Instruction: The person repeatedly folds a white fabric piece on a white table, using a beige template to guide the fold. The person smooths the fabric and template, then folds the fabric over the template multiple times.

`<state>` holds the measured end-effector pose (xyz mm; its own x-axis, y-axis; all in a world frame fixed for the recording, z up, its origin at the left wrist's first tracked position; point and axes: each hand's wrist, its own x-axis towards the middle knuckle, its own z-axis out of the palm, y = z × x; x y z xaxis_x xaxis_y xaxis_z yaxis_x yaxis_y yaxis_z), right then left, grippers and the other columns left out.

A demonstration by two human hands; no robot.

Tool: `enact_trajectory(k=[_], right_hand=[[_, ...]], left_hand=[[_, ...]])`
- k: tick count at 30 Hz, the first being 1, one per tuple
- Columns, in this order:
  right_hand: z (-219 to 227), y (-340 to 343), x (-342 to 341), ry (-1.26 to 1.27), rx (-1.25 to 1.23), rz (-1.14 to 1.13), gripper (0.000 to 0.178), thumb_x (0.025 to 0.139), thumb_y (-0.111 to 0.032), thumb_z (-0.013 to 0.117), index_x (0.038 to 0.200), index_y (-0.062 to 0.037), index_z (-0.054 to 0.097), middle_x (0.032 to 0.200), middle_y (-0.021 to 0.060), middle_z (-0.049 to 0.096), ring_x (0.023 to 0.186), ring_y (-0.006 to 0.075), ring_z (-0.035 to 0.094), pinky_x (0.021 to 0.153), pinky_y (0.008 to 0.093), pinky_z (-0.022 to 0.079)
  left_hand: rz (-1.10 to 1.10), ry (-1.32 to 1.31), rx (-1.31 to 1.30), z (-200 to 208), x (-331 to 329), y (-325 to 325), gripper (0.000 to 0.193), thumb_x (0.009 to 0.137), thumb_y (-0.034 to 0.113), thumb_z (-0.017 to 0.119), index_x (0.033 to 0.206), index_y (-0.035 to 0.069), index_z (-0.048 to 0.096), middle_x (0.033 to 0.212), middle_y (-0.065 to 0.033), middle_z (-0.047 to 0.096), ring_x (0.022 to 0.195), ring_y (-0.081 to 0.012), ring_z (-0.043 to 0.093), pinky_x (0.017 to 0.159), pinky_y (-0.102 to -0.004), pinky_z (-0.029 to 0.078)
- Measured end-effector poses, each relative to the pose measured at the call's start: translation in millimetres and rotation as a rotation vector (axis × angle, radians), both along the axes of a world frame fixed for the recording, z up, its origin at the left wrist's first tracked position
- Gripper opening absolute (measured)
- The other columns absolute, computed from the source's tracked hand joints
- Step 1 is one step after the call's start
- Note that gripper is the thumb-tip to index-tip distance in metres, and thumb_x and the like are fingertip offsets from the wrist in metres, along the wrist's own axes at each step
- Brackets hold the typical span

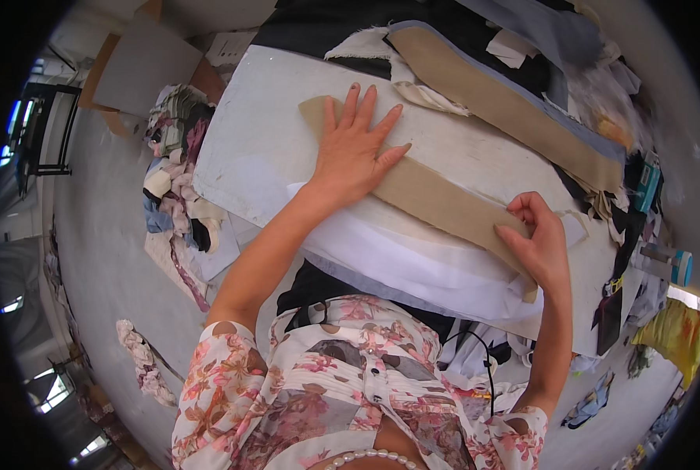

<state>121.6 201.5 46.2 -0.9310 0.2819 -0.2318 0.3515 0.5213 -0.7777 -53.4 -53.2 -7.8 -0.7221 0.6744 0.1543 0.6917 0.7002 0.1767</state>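
A long tan fabric strip (pixel 444 198) lies slantwise across the white work board (pixel 248 117). My left hand (pixel 354 149) rests flat near the strip's far left end, fingers spread and palm pressing it down. Toward the other end, my right hand (pixel 539 239) has thumb and fingers curled at the strip's upper edge, pinching it. White sheer fabric (pixel 373 251) spreads beneath the strip along the near side of the board and hangs over its front edge.
Farther back lie stacked tan strips (pixel 506 110) with blue-grey cloth, on black fabric (pixel 311 27). Fabric scraps (pixel 182 196) heap at the board's left. A cardboard box (pixel 142 66) stands at the far left. A blue-ended roll (pixel 681 268) and a yellow bag (pixel 675 337) are at right.
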Motion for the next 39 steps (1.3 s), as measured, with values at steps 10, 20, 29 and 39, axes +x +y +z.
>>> enact_trajectory(k=[10,20,29,39], right_hand=[[-2,0,3,0.018,0.101,0.006,0.032,0.072,-0.008,0.074,0.099,-0.0044,0.057,0.08,0.0081,0.063,0.073,0.0212,0.061,0.069,0.0312,0.048],[-12,3,2,0.054,0.159,-0.038,0.031,0.074,-0.01,0.074,0.1,-0.0062,0.057,0.077,0.0087,0.063,0.07,0.0245,0.061,0.066,0.0339,0.047],[-10,4,3,0.029,0.183,-0.027,0.032,0.073,-0.011,0.076,0.099,-0.0064,0.057,0.076,0.0095,0.063,0.069,0.0266,0.061,0.064,0.0359,0.047],[13,54,44,-0.034,-0.044,-0.208,0.03,0.074,-0.006,0.071,0.101,-0.0032,0.058,0.074,0.0016,0.06,0.07,0.0103,0.056,0.066,0.0249,0.045]], left_hand=[[-0.112,-0.033,-0.008,2,23,25,0.052,0.1,0.044,0.043,0.145,0.019,0.046,0.157,-0.015,0.026,0.148,-0.0339,0.014,0.117,-0.0585,0.002],[-0.121,-0.036,0.001,5,23,26,0.051,0.1,0.04,0.044,0.146,0.019,0.043,0.156,-0.017,0.027,0.148,-0.0332,0.014,0.117,-0.0584,0.002],[-0.431,-0.124,-0.007,3,69,95,0.058,0.097,0.041,0.046,0.148,0.014,0.039,0.157,-0.017,0.025,0.148,-0.0306,0.015,0.118,-0.0579,0.002],[-0.41,-0.124,0.039,-1,67,89,0.054,0.1,0.04,0.04,0.148,0.016,0.038,0.157,-0.014,0.025,0.148,-0.0297,0.015,0.119,-0.0565,0.001]])
